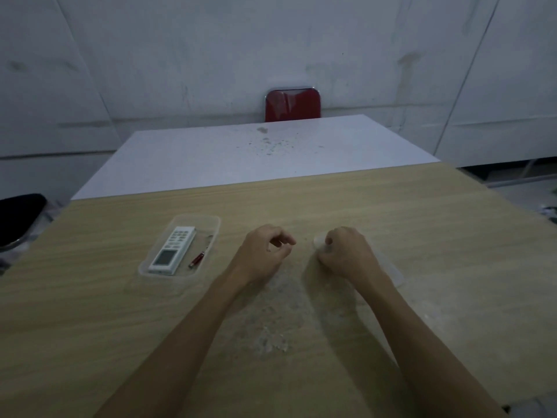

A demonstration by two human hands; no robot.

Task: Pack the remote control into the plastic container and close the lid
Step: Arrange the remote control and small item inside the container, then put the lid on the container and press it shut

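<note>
Remote control (173, 250) is already in the open plastic container (214, 227) on your left. Right hand (346, 251) grips the lid (391, 267); left hand (265, 251) is loosely curled, empty. Only closing's left.

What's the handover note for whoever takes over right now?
Left hand: loosely curled above the table, holding nothing.
Right hand: closed on the near end of the clear lid, which lies flat on the wooden table.
Remote control: already lying in the open plastic container, beside a small red pen-like item.
Done: remote packed.
Left: carry the lid over the container and press it shut.
</note>
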